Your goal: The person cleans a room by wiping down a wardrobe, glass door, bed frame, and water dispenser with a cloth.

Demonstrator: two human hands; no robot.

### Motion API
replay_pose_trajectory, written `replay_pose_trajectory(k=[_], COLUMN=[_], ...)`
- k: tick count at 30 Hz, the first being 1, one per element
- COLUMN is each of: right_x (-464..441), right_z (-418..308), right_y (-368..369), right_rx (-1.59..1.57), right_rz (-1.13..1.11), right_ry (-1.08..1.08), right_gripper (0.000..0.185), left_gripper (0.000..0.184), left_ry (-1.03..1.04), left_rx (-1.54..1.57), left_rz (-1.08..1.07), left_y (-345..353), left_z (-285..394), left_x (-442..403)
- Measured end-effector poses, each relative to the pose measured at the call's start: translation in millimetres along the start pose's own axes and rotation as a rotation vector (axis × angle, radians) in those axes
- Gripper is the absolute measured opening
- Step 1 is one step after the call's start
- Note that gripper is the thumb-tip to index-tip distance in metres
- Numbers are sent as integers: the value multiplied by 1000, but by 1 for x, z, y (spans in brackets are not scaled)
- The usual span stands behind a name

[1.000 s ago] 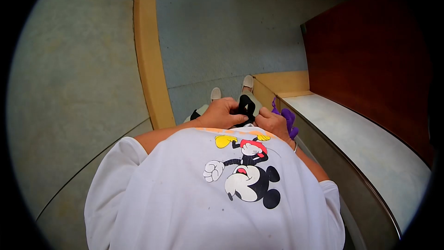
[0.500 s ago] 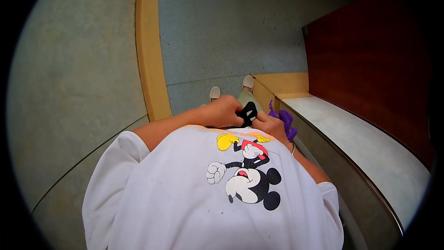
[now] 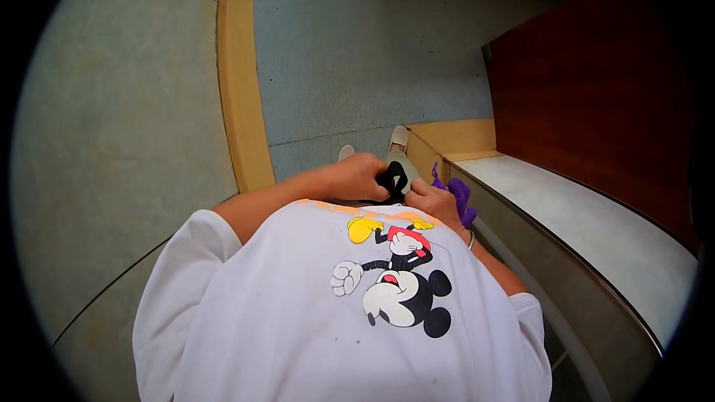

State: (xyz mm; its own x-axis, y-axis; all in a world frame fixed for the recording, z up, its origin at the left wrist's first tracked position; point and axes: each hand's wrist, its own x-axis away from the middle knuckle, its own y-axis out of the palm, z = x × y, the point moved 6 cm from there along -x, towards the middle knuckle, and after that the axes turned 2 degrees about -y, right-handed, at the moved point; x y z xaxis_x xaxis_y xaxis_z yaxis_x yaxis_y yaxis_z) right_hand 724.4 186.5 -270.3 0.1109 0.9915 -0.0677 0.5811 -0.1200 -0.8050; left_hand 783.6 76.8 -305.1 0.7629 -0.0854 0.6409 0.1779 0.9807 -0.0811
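A black strap or band (image 3: 395,168), bent into a loop, is held between my two hands in front of my waist. My left hand (image 3: 357,177) has its fingers closed on the left side of the black band. On the other side, my right hand (image 3: 436,202) pinches near the band's lower right; the exact grip is partly hidden by the fingers. A soft purple item with rounded lobes (image 3: 460,197) hangs just beyond my right hand, its kind unclear. The white shirt (image 3: 261,313) with a cartoon print lies directly below both hands.
A yellowish raised edging (image 3: 242,74) runs along the floor to the left. At right stand a dark red-brown panel (image 3: 588,97) and a pale ledge (image 3: 573,223), with a curved rail (image 3: 532,290) beside it. My shoes (image 3: 398,135) are on the blue-grey floor.
The black band has shifted slightly left, and its loop now shows a rounder opening. Both hands stay almost in place. The head view has moved slightly.
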Motion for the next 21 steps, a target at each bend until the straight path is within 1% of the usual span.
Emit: replay_pose_trajectory(k=[2,6,8,9,11,12,14,15,17,18,20,21], right_x=[1,10,12,13,14,16,20,21,25,25,23,22], right_z=[-2,-5,-6,-6,-3,-3,-2,1,4,6,7,7], right_y=[1,8,12,12,13,14,16,15,13,13,11,10], right_rx=[9,45,36,27,9,-4,-15,-25,-20,-9,-10,-9], right_rz=[-5,9,14,18,20,26,31,35,38,42,45,50], right_ry=[-4,-11,2,13,43,64,93,122,142,158,145,131], right_gripper=[12,12,12,12,13,14,15,16,16,17,17,17], left_gripper=[20,19,20,20,17,17,17,17,22,22,32,35], left_ry=[-112,-128,-10,-11,24,24,29,26,122,120,-47,-68], left_rx=[-138,-116,-249,-248,-188,-189,147,148,553,557,-4,34], left_rz=[-94,-138,-107,-111,4,5,109,109,145,144,20,22], left_y=[5,13,15,17,15,20,21,23,21,18,20,23], left_z=[-2,4,8,5,-1,-8,-20,-22,-19,-18,-18,-24], left_x=[-4,-2,0,0,-1,-1,-1,1,9,13,21,18])
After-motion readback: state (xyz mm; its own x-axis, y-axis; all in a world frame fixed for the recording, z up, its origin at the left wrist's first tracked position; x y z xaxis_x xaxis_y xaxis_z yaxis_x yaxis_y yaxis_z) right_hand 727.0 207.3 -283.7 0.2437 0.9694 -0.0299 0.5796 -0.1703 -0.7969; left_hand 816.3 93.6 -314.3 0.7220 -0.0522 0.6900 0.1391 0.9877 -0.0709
